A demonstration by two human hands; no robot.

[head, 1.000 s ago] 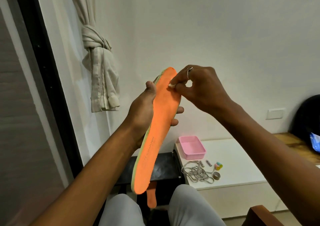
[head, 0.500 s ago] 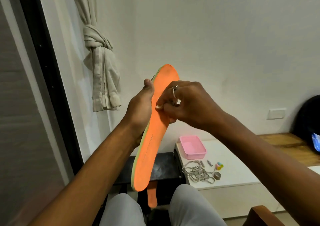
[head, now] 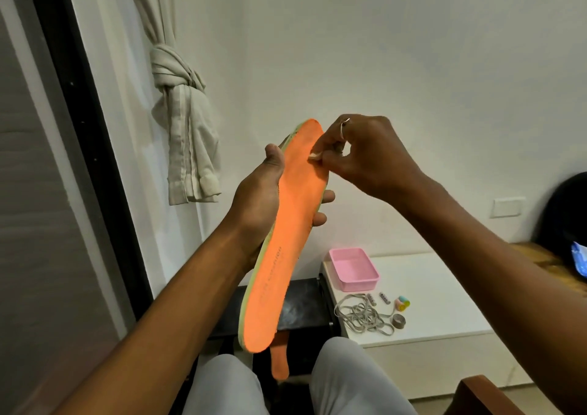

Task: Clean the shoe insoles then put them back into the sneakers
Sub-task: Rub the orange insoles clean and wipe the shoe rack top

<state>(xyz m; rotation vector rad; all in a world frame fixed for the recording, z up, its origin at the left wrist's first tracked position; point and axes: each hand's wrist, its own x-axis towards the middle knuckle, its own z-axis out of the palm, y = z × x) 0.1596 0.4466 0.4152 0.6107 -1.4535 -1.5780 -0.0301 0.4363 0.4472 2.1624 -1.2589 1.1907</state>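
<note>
- Insole [head: 286,233]: orange face, pale green rim. It is held up in the air before the seated person, toe end high, heel end low above the knees [head: 222,386]. There is faint lettering towards the heel, too blurred to read.
- Left grip [head: 260,198]: clasped round the insole at mid-length. The thumb lies along the left rim and the fingertips show past the right rim.
- Right grip [head: 371,157]: fingers curled, pinching a small white wad [head: 314,157] between thumb and fingertips. The wad touches the orange face near the toe end, close to the right rim. There is a ring [head: 343,127] on one finger.
- Second insole [head: 279,360]: orange, with only one end in sight. It shows below the heel of the first, between the knees; what bears it I cannot tell.
- Surface [head: 444,287]: white and low, to the right of the knees.
- Tray [head: 354,270]: pink, rectangular, at the far left corner of the surface.
- Cord [head: 362,316]: a grey tangle by the left edge, nearer the front than the tray.
- Cylinders [head: 371,300]: two small ones, side by side, between tray and cord.
- Roll [head: 401,303]: pastel-coloured, just right of the cylinders.
- Tape [head: 399,321]: a grey ring, touching the cord's right side.
- Stand [head: 301,309]: black, against the left edge of the surface, partly behind the insole.
- Curtain [head: 181,103]: cream, tied in a knot, hanging at the left.
- Wall plate [head: 507,207]: white, on the far wall.
</note>
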